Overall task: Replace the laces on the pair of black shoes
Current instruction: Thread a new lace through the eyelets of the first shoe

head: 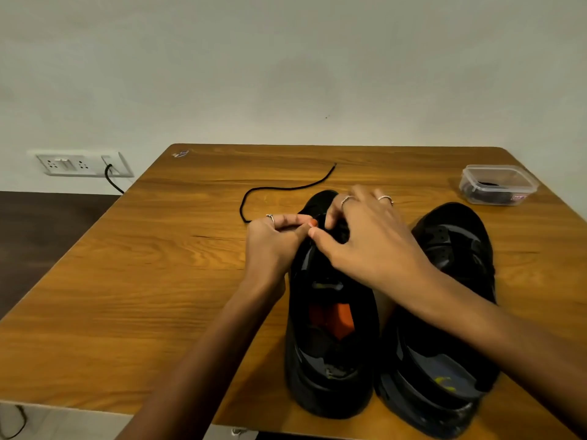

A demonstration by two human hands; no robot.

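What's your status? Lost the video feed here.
Left hand pinching the lace at the left shoe. Right hand working its eyelets. Right shoe untouched. Nothing blocking.

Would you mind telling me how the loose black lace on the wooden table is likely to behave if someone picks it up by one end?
The thin black lace already lies in a loose curve, so it would probably hang limp. It looks light and should drag easily.
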